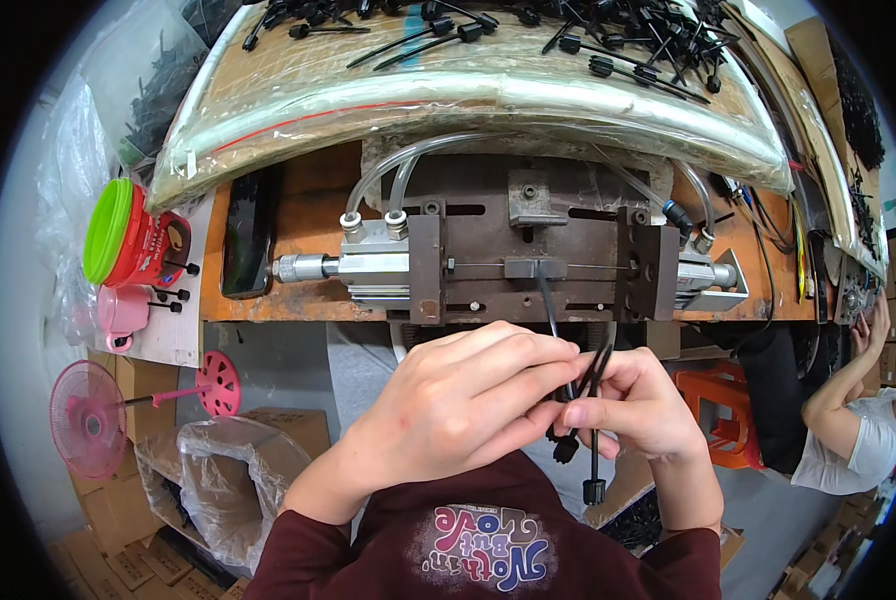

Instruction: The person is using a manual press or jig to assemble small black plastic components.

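Note:
My right hand [638,405] is closed around several thin black rods [595,385] with ribbed black heads [594,491], which hang below the fingers. My left hand [473,395] is beside it, its fingers pressed together at the rods; its thumb is mostly hidden. One black rod [550,305] runs from the small metal block [536,268] at the middle of the bench fixture [528,220] down to my left fingertips. A thin wire or pin enters the block from each side, between two metal cylinders [380,265] [703,275].
A plastic-wrapped tray [468,95] behind the fixture carries many black rods. To the left are a red bucket with a green rim [108,235], a pink cup [123,312] and a pink fan [88,420]. At right, another person [853,430] works near a red stool [723,415].

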Tool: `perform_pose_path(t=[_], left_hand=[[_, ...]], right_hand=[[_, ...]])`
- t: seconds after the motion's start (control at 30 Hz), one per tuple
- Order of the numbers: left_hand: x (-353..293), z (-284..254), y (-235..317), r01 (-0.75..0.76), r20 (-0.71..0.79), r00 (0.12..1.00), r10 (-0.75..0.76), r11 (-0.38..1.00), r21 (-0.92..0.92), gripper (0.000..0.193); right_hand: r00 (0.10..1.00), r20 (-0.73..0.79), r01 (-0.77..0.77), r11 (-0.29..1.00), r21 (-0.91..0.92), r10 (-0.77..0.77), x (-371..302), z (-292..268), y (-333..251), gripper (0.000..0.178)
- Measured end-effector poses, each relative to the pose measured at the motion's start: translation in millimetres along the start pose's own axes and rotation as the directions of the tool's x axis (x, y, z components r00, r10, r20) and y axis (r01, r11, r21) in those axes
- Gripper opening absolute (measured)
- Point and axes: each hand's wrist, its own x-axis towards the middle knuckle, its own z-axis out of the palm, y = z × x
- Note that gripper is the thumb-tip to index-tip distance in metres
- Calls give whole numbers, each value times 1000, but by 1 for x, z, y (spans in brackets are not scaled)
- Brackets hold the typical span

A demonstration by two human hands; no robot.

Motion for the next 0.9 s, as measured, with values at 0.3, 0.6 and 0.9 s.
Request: perform_pose_path(t=[0.3,0.6,0.9], left_hand=[[-19,21,-19,48,19,998,-59,930,364,28],[-4,27,-18,14,45,998,-50,809,587,22],[-6,26,-17,101,6,993,-120,864,493,26]], right_hand=[[914,-328,217,971,-100,-238,-16,4,3,13],[902,-312,296,954,-56,-298,-20,2,7,13],[833,-405,420,907,19,-377,-11,-4,11,10]])
